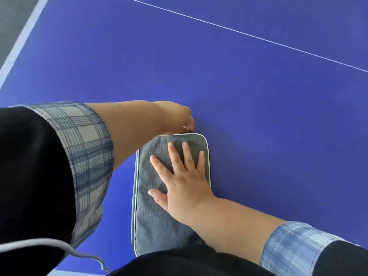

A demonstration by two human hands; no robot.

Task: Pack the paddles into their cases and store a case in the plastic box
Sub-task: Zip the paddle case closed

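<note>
A grey fabric paddle case (153, 214) with white piping lies flat on the blue table, long side running away from me. My right hand (180, 182) rests flat on its top half, fingers spread, pressing down. My left hand (175, 118) reaches across to the case's far edge, fingertips pinched at something small there, likely the zipper pull. No paddle is visible; the case's inside is hidden. The plastic box is not in view.
The blue table-tennis table (258, 96) fills the view, with a thin white line (249, 34) across the far right and a white edge stripe (22, 38) at the far left. Grey floor lies beyond that edge. A thin white cable (59, 246) hangs at my left.
</note>
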